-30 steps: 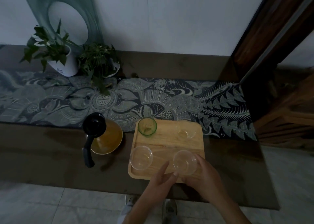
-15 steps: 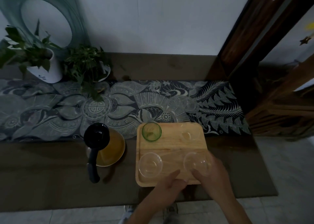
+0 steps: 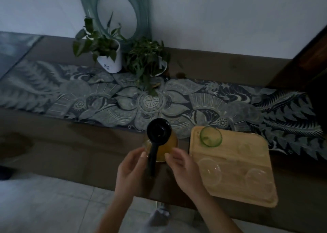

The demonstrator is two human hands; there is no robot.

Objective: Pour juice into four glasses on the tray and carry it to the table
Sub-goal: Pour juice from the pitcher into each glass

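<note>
Potted plant in white pot [image 3: 110,59] far left at wall, second plant [image 3: 147,59] beside it, both on patterned runner [image 3: 177,102]. Juice jug [image 3: 160,142], black lid and handle, amber juice inside, stands on surface [image 3: 74,153] left of tray. Left hand [image 3: 131,171] fingers spread, just beside handle, gripping nothing. Right hand [image 3: 184,169] fingers loose, open, near jug body; contact unclear. Wooden tray [image 3: 231,160]: green glass [image 3: 211,136] far-left corner, three clear glasses [image 3: 210,172], blurred, apparently empty.
</note>
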